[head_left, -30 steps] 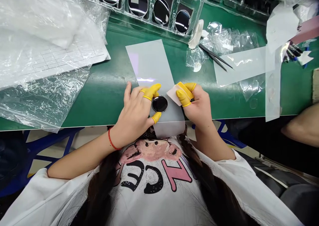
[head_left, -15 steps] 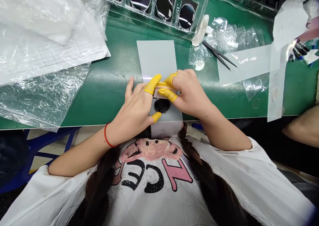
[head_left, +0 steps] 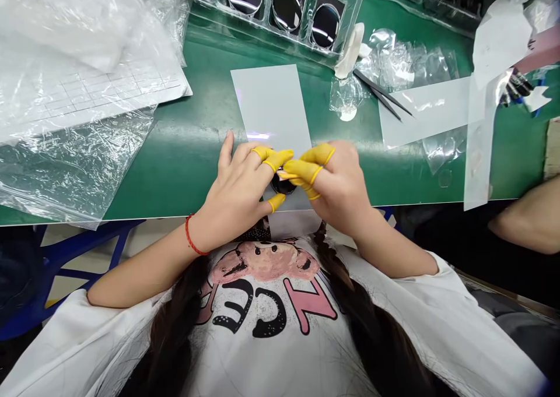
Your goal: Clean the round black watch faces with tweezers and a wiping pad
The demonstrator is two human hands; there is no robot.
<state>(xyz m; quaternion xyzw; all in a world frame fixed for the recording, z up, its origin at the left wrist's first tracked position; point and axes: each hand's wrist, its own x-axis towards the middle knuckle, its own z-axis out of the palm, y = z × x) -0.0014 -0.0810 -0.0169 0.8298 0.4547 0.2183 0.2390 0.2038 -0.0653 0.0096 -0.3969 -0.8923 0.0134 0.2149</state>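
Note:
A round black disc [head_left: 283, 185] lies on a translucent grey sheet [head_left: 273, 99] near the table's front edge, partly covered by fingers. My left hand [head_left: 245, 178], with yellow finger cots, holds the disc's left side between its thumb and forefinger. My right hand [head_left: 335, 181], also in yellow cots, is at the disc's upper right, its fingertips pinched together. A small pale edge shows at those fingertips, but most of what they hold is hidden.
A clear tray [head_left: 214, 3] with round dark discs stands at the back. Black tweezers [head_left: 382, 95] lie to the right among plastic film [head_left: 398, 59]. Plastic bags and a lined paper [head_left: 126, 88] cover the left. A person's arm [head_left: 529, 219] is at the far right.
My right hand has moved down over the disc, and the flat pale piece between my hands is now mostly hidden. My left fingers have shifted down and right, while the grey sheet has turned slightly.

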